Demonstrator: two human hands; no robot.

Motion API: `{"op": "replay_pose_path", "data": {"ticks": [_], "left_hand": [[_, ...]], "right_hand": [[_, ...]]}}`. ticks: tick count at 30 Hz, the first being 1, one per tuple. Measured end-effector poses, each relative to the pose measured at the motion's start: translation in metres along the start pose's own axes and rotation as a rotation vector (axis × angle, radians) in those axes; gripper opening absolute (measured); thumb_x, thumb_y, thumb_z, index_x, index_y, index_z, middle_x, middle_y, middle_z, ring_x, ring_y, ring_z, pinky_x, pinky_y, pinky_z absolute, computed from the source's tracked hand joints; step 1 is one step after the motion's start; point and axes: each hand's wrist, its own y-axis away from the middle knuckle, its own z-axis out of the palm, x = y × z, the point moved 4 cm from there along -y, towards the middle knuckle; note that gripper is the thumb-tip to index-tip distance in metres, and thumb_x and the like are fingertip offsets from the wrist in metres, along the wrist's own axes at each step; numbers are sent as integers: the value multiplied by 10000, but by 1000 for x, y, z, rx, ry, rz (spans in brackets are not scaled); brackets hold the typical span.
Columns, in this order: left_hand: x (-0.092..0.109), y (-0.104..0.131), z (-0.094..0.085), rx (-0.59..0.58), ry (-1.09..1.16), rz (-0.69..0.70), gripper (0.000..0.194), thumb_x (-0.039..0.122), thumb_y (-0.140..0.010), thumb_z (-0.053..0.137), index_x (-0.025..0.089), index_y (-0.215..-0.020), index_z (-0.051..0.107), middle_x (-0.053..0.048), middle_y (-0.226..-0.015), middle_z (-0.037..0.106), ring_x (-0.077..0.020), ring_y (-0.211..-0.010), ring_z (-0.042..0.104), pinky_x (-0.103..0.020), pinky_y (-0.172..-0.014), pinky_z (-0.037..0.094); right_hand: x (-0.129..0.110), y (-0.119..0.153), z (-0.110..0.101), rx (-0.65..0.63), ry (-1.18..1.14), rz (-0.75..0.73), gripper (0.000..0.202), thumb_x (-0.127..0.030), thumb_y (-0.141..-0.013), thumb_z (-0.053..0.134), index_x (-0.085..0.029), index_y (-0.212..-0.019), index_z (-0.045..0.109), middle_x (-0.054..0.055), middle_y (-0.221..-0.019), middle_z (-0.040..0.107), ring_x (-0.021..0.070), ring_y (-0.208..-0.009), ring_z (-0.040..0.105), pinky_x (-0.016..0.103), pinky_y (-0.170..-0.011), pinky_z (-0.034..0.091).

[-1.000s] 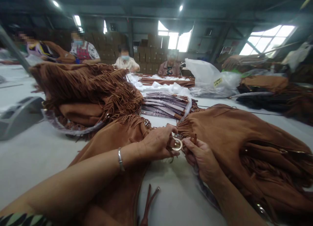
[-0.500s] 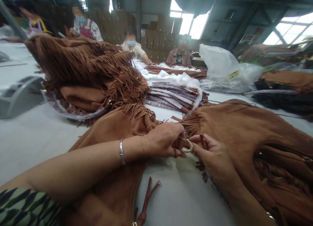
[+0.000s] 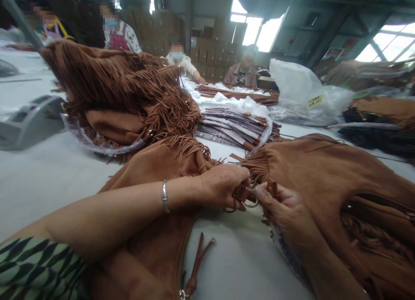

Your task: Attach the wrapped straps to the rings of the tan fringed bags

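Observation:
My left hand [image 3: 223, 185], with a silver bracelet on its wrist, pinches a brown leather tab beside a metal ring [image 3: 251, 199]. Just right of the ring, my right hand [image 3: 285, 207] grips the end of a brown strap [image 3: 271, 188], whose plastic-wrapped length hangs below the hand. The ring lies between both hands. Under my left forearm lies a brown suede bag [image 3: 152, 166] with fringe, its zipper pull [image 3: 196, 261] resting on the white table. Another brown bag [image 3: 311, 166] lies at the right, its opening towards my right arm.
A heap of fringed bags [image 3: 123, 88] stands at the left, beside a grey tape dispenser [image 3: 32, 122]. Wrapped straps [image 3: 230, 127] lie beyond my hands on the white table [image 3: 240, 256]. Plastic bags [image 3: 298, 92] are further back. Several people sit or stand across the table.
My right hand has brought the strap end closer to the ring, which has tilted and is now partly covered by the fingers. The whole view has shifted slightly.

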Motion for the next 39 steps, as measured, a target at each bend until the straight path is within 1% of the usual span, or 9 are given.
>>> {"op": "replay_pose_path", "data": {"ticks": [3,5,8,11,13,23,30,32,39], "left_hand": [[4,1,-2,-66,-31,69,365,247,-621,758,150,-878,518,-8,-761,583,-137,-684,519,-232,-599,369],[4,1,-3,-114,18,111,378,241,-624,765,143,-887,512,-3,-764,580,-127,-689,518,-224,-612,377],[1,1,-3,-119,122,80,363,244,-654,749,135,-900,505,13,-748,570,-100,-660,508,-201,-596,374],[-3,2,-5,25,79,-9,377,335,-679,727,140,-926,519,-14,-813,585,-121,-713,523,-219,-629,388],[-3,2,-6,86,5,-19,382,405,-710,692,148,-944,536,-43,-871,594,-152,-781,534,-246,-678,401],[8,5,-9,-104,83,308,190,287,-845,574,143,-969,578,-58,-839,605,-149,-828,531,-247,-787,407],[1,4,-13,41,-57,188,293,337,-856,544,113,-1045,549,-87,-898,610,-194,-859,540,-308,-798,406],[4,4,-16,22,-58,201,283,328,-873,517,109,-1048,545,-96,-908,604,-194,-864,533,-307,-804,407],[14,10,-20,-272,74,293,176,177,-885,457,118,-1021,551,-123,-1001,576,-180,-943,512,-281,-857,421]], "right_hand": [[-2,2,4,-193,19,39,399,-543,-669,683,-155,-652,589,-48,-491,385,47,-404,255,183,-346,178],[-2,5,7,-203,-28,69,411,-558,-671,672,-155,-648,594,-66,-439,345,39,-371,220,183,-331,140],[1,8,15,-32,-165,79,395,-531,-669,688,-162,-618,557,-80,-411,341,36,-339,256,171,-317,169],[5,10,21,263,-331,18,365,-455,-690,704,-166,-593,504,-73,-447,397,34,-346,318,156,-320,220],[8,10,22,363,-394,-7,362,-428,-696,706,-165,-583,486,-63,-469,440,33,-351,352,150,-321,241],[1,-1,-3,-22,-192,124,397,-472,-614,757,-150,-592,526,-74,-422,425,18,-311,297,138,-287,212],[3,19,26,386,-530,65,315,-397,-679,726,-169,-698,510,-67,-549,512,27,-352,392,116,-296,250],[1,19,26,333,-545,66,306,-382,-672,735,-164,-709,524,-61,-559,538,21,-351,391,112,-302,255],[4,3,7,-112,-302,259,373,-426,-635,754,-143,-593,514,-70,-418,461,0,-288,281,112,-274,200]]}}
